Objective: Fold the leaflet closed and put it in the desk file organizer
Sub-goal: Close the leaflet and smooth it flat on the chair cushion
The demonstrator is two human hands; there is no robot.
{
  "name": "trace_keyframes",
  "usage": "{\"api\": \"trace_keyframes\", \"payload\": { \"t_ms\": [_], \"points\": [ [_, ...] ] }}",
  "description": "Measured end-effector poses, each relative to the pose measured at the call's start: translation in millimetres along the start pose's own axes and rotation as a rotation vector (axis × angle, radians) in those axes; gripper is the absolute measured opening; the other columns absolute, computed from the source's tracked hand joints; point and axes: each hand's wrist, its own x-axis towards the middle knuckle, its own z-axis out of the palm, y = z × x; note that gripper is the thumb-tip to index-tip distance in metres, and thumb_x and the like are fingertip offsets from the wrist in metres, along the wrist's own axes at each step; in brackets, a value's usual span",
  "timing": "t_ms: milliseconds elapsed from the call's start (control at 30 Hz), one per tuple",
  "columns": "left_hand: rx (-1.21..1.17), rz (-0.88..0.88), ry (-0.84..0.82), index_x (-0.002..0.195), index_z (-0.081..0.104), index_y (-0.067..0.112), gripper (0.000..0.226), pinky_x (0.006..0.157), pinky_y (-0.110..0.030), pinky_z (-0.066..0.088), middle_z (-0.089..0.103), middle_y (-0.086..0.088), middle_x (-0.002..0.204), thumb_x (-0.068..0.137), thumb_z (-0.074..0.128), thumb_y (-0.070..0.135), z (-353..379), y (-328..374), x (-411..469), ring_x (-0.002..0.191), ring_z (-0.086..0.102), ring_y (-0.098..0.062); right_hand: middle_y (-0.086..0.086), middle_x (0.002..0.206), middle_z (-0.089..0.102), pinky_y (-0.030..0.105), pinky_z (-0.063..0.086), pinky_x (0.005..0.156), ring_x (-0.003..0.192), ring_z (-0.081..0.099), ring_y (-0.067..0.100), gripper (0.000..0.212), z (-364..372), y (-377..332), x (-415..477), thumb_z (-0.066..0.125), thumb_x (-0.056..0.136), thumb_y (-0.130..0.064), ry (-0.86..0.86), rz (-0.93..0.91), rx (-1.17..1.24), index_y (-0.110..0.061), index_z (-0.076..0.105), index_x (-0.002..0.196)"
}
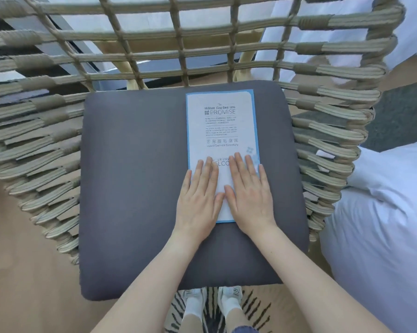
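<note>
The white, blue-bordered paper leaflet (222, 131) lies folded shut and flat, printed with "PROMISE", on the right half of the grey square seat cushion (135, 188) of a woven rope chair (58, 131). The left hand (198, 195) and right hand (248, 193) press its near end, palms down, fingers spread flat, gripping nothing.

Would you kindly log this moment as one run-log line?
leaflet: closed, flat on cushion | left hand, right hand: pressing it | organizer: not visible
</note>
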Motion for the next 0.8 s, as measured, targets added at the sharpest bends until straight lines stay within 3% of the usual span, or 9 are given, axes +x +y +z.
{"api": "trace_keyframes", "payload": {
  "t_ms": [367, 600, 800],
  "points": [
    [0.006, 0.006, 0.040, 0.152, 0.020, 0.003, 0.061, 0.121, -0.045, 0.011, 0.018, -0.015, 0.161, 0.101, 0.027, 0.035, 41, -11, 5, 0.149, 0.014, -0.029, 0.006, 0.162, 0.013, 0.048, 0.011, 0.121, 0.150, 0.015, 0.025, 0.061, 39, 7, 6, 0.027, 0.100, -0.034, 0.054, -0.017, -0.070, -0.009, 0.018, 0.155],
    [-0.036, 0.015, 0.003, 0.153, 0.019, 0.004, 0.062, 0.121, -0.044, 0.014, 0.016, -0.013, 0.161, 0.100, 0.029, 0.036, 25, -12, -4, 0.150, 0.012, -0.026, 0.010, 0.161, 0.025, 0.047, 0.017, 0.121, 0.149, 0.022, 0.025, 0.061, 20, 10, -3, 0.030, 0.099, -0.035, 0.029, -0.029, -0.004, -0.008, 0.026, 0.153],
    [-0.032, 0.007, 0.003, 0.153, 0.015, 0.003, 0.063, 0.122, -0.041, 0.009, 0.012, -0.013, 0.163, 0.101, 0.023, 0.038, 37, -9, -48, 0.151, 0.007, -0.024, 0.008, 0.162, 0.021, 0.044, 0.009, 0.122, 0.150, 0.017, 0.020, 0.063, 30, 14, -44, 0.033, 0.100, -0.037, 0.038, -0.059, -0.014, -0.009, 0.022, 0.155]
  ]
}}
